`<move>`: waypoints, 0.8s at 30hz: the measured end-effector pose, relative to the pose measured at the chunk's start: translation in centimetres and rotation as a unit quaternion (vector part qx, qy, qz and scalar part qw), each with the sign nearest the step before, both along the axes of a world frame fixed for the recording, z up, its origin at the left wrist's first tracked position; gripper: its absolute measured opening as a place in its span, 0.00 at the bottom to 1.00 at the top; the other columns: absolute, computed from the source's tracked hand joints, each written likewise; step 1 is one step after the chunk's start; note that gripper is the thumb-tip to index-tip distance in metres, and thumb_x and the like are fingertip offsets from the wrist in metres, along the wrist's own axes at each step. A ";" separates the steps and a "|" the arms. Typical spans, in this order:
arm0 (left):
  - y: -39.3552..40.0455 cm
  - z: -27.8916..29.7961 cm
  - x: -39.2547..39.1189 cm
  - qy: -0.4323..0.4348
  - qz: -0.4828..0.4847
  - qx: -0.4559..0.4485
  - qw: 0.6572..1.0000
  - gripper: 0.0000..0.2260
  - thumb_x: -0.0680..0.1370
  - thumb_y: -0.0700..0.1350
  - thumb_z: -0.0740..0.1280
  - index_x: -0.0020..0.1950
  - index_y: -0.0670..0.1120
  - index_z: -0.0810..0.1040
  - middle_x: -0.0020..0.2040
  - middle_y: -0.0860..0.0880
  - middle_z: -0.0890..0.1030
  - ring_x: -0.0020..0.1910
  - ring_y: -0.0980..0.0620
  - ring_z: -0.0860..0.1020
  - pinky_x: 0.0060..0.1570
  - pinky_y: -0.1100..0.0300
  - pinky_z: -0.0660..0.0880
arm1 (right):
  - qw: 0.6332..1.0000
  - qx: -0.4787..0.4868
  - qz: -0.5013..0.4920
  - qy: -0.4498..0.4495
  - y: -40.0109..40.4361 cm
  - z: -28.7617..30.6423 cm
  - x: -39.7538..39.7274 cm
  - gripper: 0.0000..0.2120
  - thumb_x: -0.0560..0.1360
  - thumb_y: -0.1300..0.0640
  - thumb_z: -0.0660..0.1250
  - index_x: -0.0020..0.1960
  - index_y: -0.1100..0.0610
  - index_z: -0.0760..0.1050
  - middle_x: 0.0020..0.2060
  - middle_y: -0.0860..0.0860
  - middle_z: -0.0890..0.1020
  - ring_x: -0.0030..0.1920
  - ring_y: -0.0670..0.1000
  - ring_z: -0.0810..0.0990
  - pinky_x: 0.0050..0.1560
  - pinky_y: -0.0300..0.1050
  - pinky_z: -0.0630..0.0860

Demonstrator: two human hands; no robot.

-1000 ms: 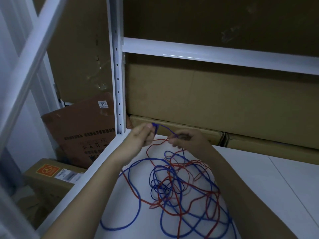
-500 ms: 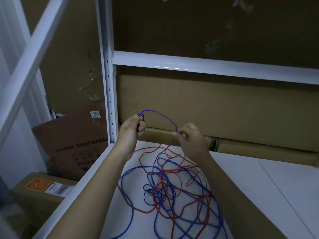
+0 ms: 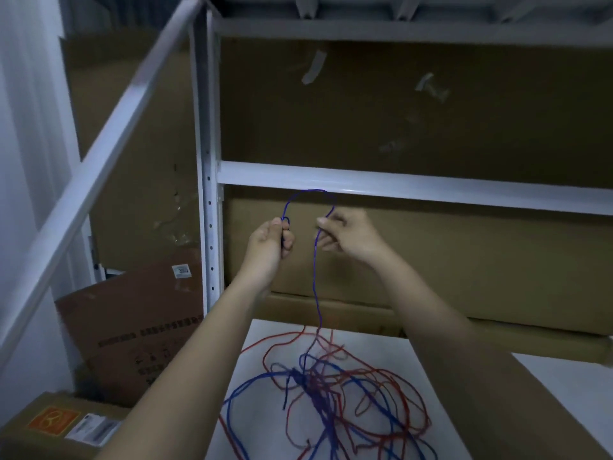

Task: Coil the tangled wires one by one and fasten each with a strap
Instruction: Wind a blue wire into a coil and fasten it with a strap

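A blue wire (image 3: 314, 277) rises from a tangle of blue and red wire on the white shelf board (image 3: 564, 386). My left hand (image 3: 270, 242) grips one end of the blue wire, raised in front of the cardboard. The wire arches over to my right hand (image 3: 345, 237), which pinches it between thumb and fingers. From there it hangs straight down into the tangle. The red wire (image 3: 398, 380) lies looped on the board, mixed with the blue loops. No strap is visible.
A white metal rack surrounds the work: an upright post (image 3: 209, 194), a cross beam (image 3: 431, 190) just behind the hands, a diagonal rail (image 3: 99, 154) at left. Cardboard boxes (image 3: 464, 260) back the shelf. More boxes (image 3: 139, 327) lie below left.
Both hands have risen well above the board and drawn apart. The blue wire's arch between them has grown, and a long straight stretch now hangs from my right hand. The view has tilted up.
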State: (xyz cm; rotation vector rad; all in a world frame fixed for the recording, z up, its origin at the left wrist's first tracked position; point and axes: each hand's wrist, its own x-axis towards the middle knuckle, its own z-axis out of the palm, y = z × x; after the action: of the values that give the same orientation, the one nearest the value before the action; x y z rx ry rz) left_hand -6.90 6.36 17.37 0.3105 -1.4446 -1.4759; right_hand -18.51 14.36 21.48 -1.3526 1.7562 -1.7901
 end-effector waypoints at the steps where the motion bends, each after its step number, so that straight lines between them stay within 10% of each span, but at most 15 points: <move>1: 0.0 0.8 -0.1 0.003 0.000 -0.003 1.000 0.14 0.84 0.40 0.49 0.41 0.45 0.67 0.22 0.54 0.67 0.21 0.61 0.63 0.25 0.70 0.60 | 1.000 -0.022 0.005 -0.014 -0.1 0.9 0.0 0.10 0.80 0.63 0.60 0.40 0.59 0.72 0.32 0.56 0.78 0.25 0.42 0.79 0.30 0.34 0.78; 6: -0.5 4.1 0.0 0.028 0.015 -0.024 0.999 0.15 0.84 0.39 0.49 0.40 0.45 0.67 0.26 0.51 0.67 0.21 0.61 0.63 0.25 0.71 0.61 | 0.997 -0.002 -0.032 0.066 -0.2 4.3 0.0 0.11 0.80 0.62 0.60 0.39 0.58 0.73 0.30 0.54 0.77 0.29 0.47 0.79 0.34 0.38 0.78; 10: -0.7 5.0 0.1 0.018 0.019 -0.053 0.998 0.14 0.84 0.40 0.50 0.41 0.45 0.68 0.26 0.52 0.68 0.23 0.60 0.64 0.28 0.69 0.63 | 0.983 -0.146 0.016 -0.112 -0.3 6.8 0.1 0.13 0.83 0.58 0.55 0.43 0.59 0.72 0.29 0.52 0.76 0.28 0.48 0.78 0.31 0.39 0.77; 13: -0.2 4.7 0.5 0.012 -0.012 -0.051 0.999 0.14 0.84 0.41 0.50 0.41 0.45 0.68 0.26 0.53 0.68 0.24 0.58 0.64 0.32 0.65 0.62 | 0.988 -0.065 -0.121 0.071 -1.0 6.3 -0.1 0.16 0.82 0.51 0.55 0.41 0.54 0.76 0.30 0.48 0.75 0.30 0.45 0.71 0.33 0.40 0.66; 17: 1.1 4.3 2.0 0.096 -0.172 0.063 0.978 0.13 0.84 0.44 0.51 0.42 0.45 0.69 0.27 0.53 0.68 0.24 0.58 0.64 0.35 0.64 0.61 | 0.888 0.116 -0.283 0.343 -0.8 2.0 -0.3 0.19 0.82 0.45 0.53 0.49 0.52 0.79 0.45 0.53 0.83 0.48 0.57 0.79 0.41 0.44 0.67; 21: 1.3 4.0 3.3 0.126 -0.193 0.069 0.971 0.11 0.83 0.45 0.54 0.47 0.44 0.73 0.30 0.53 0.74 0.28 0.58 0.71 0.39 0.66 0.70 | 0.816 0.161 -0.235 0.502 -0.2 -3.1 0.2 0.17 0.82 0.47 0.52 0.59 0.48 0.77 0.44 0.51 0.83 0.46 0.55 0.81 0.38 0.43 0.67; 24: 1.0 2.9 3.3 0.107 -0.141 0.050 0.983 0.10 0.83 0.42 0.55 0.51 0.42 0.75 0.35 0.52 0.82 0.35 0.57 0.80 0.42 0.67 0.76 | 0.770 0.073 -0.215 0.596 0.6 -6.9 1.6 0.14 0.79 0.49 0.57 0.44 0.51 0.80 0.32 0.49 0.81 0.34 0.54 0.80 0.29 0.40 0.64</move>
State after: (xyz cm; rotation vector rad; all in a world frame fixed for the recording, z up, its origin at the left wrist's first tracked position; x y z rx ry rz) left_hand -3.56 7.34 20.29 0.0034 -1.2817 -1.7561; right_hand -16.91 14.97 14.61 -2.4332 2.8944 -0.7665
